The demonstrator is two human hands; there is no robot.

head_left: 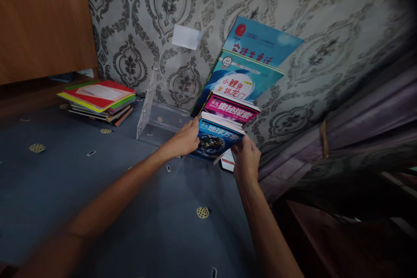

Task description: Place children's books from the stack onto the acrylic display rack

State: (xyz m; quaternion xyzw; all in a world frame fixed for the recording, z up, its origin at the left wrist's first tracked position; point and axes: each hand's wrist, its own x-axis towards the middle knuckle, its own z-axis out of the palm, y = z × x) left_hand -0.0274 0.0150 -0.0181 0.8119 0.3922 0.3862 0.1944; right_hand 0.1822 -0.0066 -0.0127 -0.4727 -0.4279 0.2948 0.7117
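A dark blue book (211, 141) with a globe on its cover stands at the front of a stepped row of books. My left hand (186, 138) grips its left edge, fingers closed. On the right edge, my right hand (247, 160) holds the same book near its upper corner. Behind it rise a magenta book (228, 110), a teal book (244, 78) and a taller light blue book (260, 41). A clear acrylic rack (146, 108) extends to the left of the books, its left end panel upright. The bottoms of the rear books are hidden.
A stack of books (97, 100) with a red one on top lies at the left, by a wooden cabinet (45, 26). A phone-like object (228, 160) lies behind my right hand. Patterned wallpaper (169, 0) backs the blue table (130, 217); a curtain (302, 147) hangs at right.
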